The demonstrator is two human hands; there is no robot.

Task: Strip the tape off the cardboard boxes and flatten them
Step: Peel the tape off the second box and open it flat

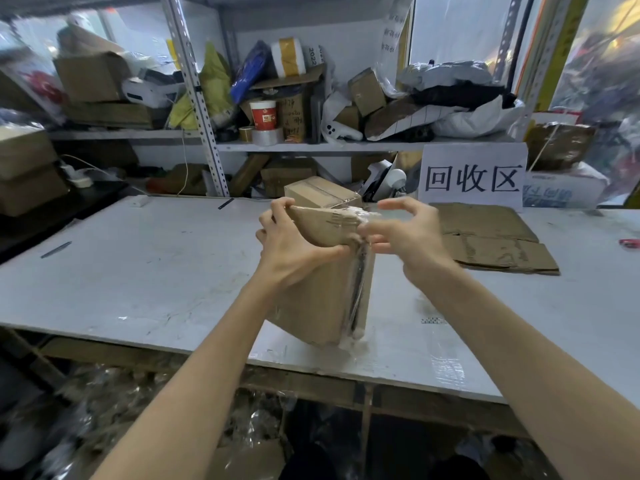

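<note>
A brown cardboard box (322, 299) stands tilted on the white table (145, 265), resting on its lower corner near the front edge. My left hand (294, 247) grips the box's top left corner and upper face. My right hand (405, 233) pinches a strip of clear tape (363, 216) at the box's top right edge, with the other fingers spread. Clear tape also runs down the box's right seam. A second, sealed cardboard box (322, 194) sits behind it on the table. Flattened cardboard (498, 237) lies to the right.
A white sign (472, 178) with large characters stands at the back right. Cluttered shelves (277, 143) with boxes, tape rolls and bags rise behind the table. A pen (57, 249) lies at far left, a red object (628, 243) at far right. Plastic scraps fill the floor below.
</note>
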